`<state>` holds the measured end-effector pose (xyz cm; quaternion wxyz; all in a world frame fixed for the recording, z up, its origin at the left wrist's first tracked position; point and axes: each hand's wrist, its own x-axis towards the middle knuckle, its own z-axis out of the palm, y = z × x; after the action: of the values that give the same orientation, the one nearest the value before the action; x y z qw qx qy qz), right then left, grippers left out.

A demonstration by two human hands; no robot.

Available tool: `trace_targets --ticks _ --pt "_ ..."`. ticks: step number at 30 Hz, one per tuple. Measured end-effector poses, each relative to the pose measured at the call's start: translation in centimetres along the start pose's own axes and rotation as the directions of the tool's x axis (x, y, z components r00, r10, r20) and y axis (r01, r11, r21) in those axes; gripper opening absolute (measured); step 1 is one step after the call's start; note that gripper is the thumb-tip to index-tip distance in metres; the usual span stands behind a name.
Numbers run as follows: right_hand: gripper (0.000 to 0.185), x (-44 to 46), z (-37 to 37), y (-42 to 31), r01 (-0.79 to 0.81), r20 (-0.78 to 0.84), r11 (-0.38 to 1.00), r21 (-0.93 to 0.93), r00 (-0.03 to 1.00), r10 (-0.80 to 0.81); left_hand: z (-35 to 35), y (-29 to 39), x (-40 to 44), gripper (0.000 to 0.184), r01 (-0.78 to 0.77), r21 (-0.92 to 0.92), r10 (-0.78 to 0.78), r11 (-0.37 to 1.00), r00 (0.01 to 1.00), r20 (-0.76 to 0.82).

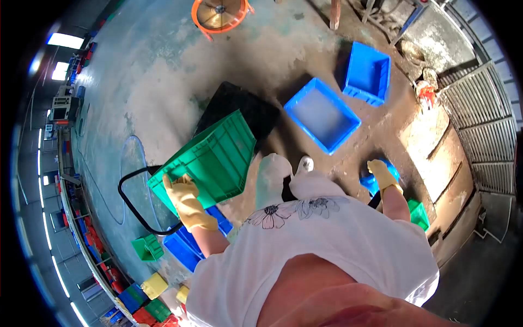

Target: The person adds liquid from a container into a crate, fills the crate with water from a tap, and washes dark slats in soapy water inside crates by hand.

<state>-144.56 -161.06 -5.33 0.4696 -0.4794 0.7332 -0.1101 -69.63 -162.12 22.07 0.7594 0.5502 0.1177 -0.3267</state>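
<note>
One green crate (218,158) was off to the left of the white-clad legs, a bit far of the left forearm. Solid green plastic, ribbed wall panels, straight moulded rim, light catching the ribs. It sat tilted, not flat. Long axis ran near-left to far-right, one corner pointing far, the gloved end pointing near-left. Couldn't tell which way its opening faced.

Left hand (184,199), in a yellow glove: grip clamped on the green crate at its near-left end, fingers spread over the wall. Right hand (384,175), also yellow-gloved, was well apart on the right, over a small blue container (366,184) that it partly hid. Fingers looked bent; couldn't tell if that grip was apart, together or on the container.

Around the green crate: black panel-like item (264,117) just behind its far side, black hoop (129,204) at its near-left end, blue crate (182,248) partly under the left forearm. Small green bin (147,248) was further left, on the floor (158,92). Two more blue crates were far right: one with a whitish interior (322,115), one open beside it (368,73).
</note>
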Motion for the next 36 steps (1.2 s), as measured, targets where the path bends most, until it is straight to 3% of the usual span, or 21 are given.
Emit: trace_targets --ticks 4,6,7,9,10,11,12,13,14,16,18,21,25,27,30,31,32,35,36 --pt "0.046 1.5 -0.4 -6.3 0.131 -0.167 0.951 0.279 0.982 -0.086 2.1 0.8 1.5 0.029 -0.098 0.213 0.073 0.972 0.990 0.124" --pt "0.043 7.9 1.0 -3.1 0.243 -0.005 0.935 -0.259 0.967 -0.253 2.5 1.0 4.0 0.027 -0.153 0.322 0.102 0.934 0.980 0.170" --pt "0.043 8.8 1.1 -4.2 0.248 -0.026 0.938 -0.241 0.965 -0.261 -2.5 1.4 15.2 0.029 -0.299 0.491 0.150 0.818 0.936 0.319" --pt "0.041 8.4 2.0 -6.0 0.025 -0.030 0.975 -0.219 0.999 -0.032 -7.2 2.4 28.2 0.033 -0.625 0.640 0.235 0.446 0.772 0.591" --pt "0.041 7.3 2.5 -5.7 0.018 -0.044 0.980 -0.198 0.999 -0.027 -4.5 2.5 24.8 0.036 -0.445 0.555 0.166 0.703 0.861 0.480" --pt "0.039 6.0 3.1 -4.8 0.057 -0.098 0.998 -0.042 0.993 -0.061 0.7 2.7 17.3 0.039 -0.221 0.345 0.091 0.912 0.931 0.354" --pt "0.038 5.2 3.2 -4.3 0.106 -0.161 0.989 0.108 0.983 -0.088 8.6 3.0 4.9 0.041 -0.036 0.090 0.016 0.995 0.975 0.223" --pt "0.038 4.1 3.2 -3.7 0.098 -0.186 0.988 0.116 0.980 -0.076 8.9 2.2 8.6 0.050 -0.130 0.131 0.097 0.983 0.969 0.228" --pt "0.037 3.0 3.3 -2.7 0.065 -0.190 0.994 0.084 0.981 -0.048 12.5 2.2 2.9 0.055 -0.068 0.056 0.058 0.996 0.985 0.163" --pt "0.036 0.6 3.3 -1.0 -0.024 -0.173 1.000 0.013 0.984 0.026 13.8 1.5 3.8 0.055 -0.100 0.091 0.075 0.991 0.966 0.249" --pt "0.035 -1.4 3.0 0.4 -0.109 -0.152 0.992 -0.055 0.983 0.100 15.9 1.3 4.7 0.056 -0.044 0.103 0.024 0.994 0.982 0.187" --pt "0.033 -3.7 2.6 1.7 -0.198 -0.123 0.968 -0.152 0.976 0.180 18.5 0.3 3.4 0.059 -0.058 0.161 0.007 0.985 0.954 0.299" --pt "0.031 -4.2 2.6 0.7 -0.216 -0.045 0.942 -0.257 0.976 0.212 22.3 -1.1 3.3 0.065 -0.092 0.144 0.040 0.985 0.944 0.326" --pt "0.030 -3.0 3.1 -0.5 -0.178 0.012 0.931 -0.317 0.981 0.192 24.5 -0.9 0.9 0.064 -0.226 0.157 0.163 0.961 0.927 0.337" --pt "0.028 0.1 4.2 -4.2 -0.067 0.098 0.903 -0.425 0.988 0.120 25.5 0.6 6.8 0.061 -0.173 0.148 0.121 0.974 0.944 0.307" --pt "0.028 1.7 4.4 -5.6 -0.001 0.132 0.880 -0.474 0.989 0.072 26.6 0.9 8.4 0.061 -0.171 0.092 0.150 0.981 0.968 0.203" --pt "0.027 3.2 4.8 -8.1 0.074 0.173 0.846 -0.528 0.985 0.022 27.0 0.9 11.1 0.059 -0.178 0.096 0.157 0.979 0.968 0.198" --pt "0.025 9.4 3.5 -19.9 0.341 0.257 0.652 -0.678 0.940 -0.224 32.2 1.1 12.6 0.055 -0.125 0.147 0.100 0.981 0.980 0.170" --pt "0.026 11.0 1.6 -27.5 0.174 0.084 0.952 -0.251 0.984 -0.158 33.5 1.1 14.6 0.054 -0.093 0.178 0.074 0.980 0.991 0.108"
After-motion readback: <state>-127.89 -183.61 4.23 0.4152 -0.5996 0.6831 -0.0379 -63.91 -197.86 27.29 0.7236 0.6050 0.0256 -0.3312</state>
